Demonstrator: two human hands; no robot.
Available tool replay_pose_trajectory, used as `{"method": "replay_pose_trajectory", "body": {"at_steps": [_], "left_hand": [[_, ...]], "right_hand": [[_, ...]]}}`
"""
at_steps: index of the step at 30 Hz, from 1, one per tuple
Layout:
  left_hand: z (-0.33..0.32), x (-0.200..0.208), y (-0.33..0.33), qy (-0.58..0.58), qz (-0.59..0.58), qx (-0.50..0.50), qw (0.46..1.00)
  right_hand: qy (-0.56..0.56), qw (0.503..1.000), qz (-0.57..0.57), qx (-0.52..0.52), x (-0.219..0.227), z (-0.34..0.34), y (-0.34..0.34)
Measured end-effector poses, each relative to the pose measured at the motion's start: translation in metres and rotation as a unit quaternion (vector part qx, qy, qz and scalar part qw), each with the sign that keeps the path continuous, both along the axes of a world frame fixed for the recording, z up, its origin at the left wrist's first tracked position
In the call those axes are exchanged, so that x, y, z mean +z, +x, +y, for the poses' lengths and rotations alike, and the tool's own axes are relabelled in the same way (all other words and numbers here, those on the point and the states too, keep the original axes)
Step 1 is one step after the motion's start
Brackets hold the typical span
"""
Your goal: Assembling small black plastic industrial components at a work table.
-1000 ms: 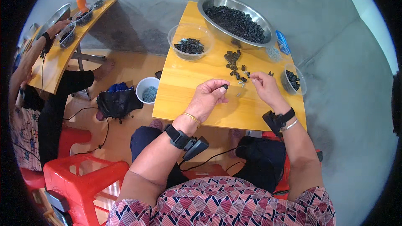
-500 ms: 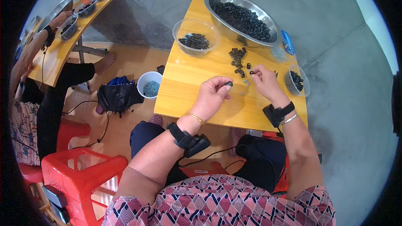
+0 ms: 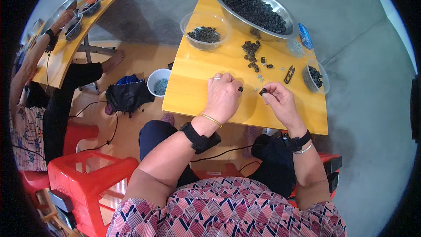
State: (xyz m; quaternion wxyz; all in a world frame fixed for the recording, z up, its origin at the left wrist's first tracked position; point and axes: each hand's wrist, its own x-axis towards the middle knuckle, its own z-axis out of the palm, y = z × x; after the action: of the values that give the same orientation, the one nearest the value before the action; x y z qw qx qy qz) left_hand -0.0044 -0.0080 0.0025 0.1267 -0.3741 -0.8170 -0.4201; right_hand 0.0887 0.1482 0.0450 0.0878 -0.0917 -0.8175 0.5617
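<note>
My left hand [image 3: 222, 95] is over the yellow table, back of the hand up, fingers closed round a small black plastic piece [image 3: 240, 89] that peeks out at the fingertips. To its right, my right hand [image 3: 282, 105] pinches another small black plastic part [image 3: 262, 92] between thumb and forefinger. The two hands are apart. Just beyond them lie tiny silvery bits [image 3: 260, 78] and a loose pile of black parts [image 3: 251, 52]. Dark thread snips [image 3: 289, 74] rest beyond my right hand.
A steel basin [image 3: 287, 17] heaped with black parts stands at the back. Clear tubs of black parts sit left [image 3: 186, 22] and right [image 3: 325, 79], near a blue packet [image 3: 305, 36]. Left are a white bucket [image 3: 154, 77], a red stool [image 3: 83, 171] and a co-worker's hand [image 3: 65, 19] at another table.
My left hand has turned over, back upward. My right hand has drawn nearer to me with its black part, and the snips show fully now. The co-worker's hand has shifted slightly.
</note>
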Motion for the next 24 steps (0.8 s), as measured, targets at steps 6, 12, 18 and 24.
{"method": "replay_pose_trajectory", "body": {"at_steps": [6, 12, 18, 24], "left_hand": [[0.003, -0.003, -0.007, 0.079, -0.047, -0.034, 0.995], [-0.002, -0.001, -0.008, 0.196, -0.147, -0.042, 0.968], [-0.005, -0.005, -0.007, 0.240, -0.201, -0.052, 0.948], [-0.006, -0.009, -0.010, 0.362, -0.341, -0.118, 0.859]], "right_hand": [[0.120, 0.990, 0.013, -0.074, -0.019, 0.019, -0.004], [0.249, 0.962, -0.028, -0.108, -0.018, 0.049, -0.019], [0.370, 0.924, -0.018, -0.099, -0.002, 0.047, -0.039], [0.381, 0.924, 0.028, -0.007, 0.015, 0.021, -0.062]]}}
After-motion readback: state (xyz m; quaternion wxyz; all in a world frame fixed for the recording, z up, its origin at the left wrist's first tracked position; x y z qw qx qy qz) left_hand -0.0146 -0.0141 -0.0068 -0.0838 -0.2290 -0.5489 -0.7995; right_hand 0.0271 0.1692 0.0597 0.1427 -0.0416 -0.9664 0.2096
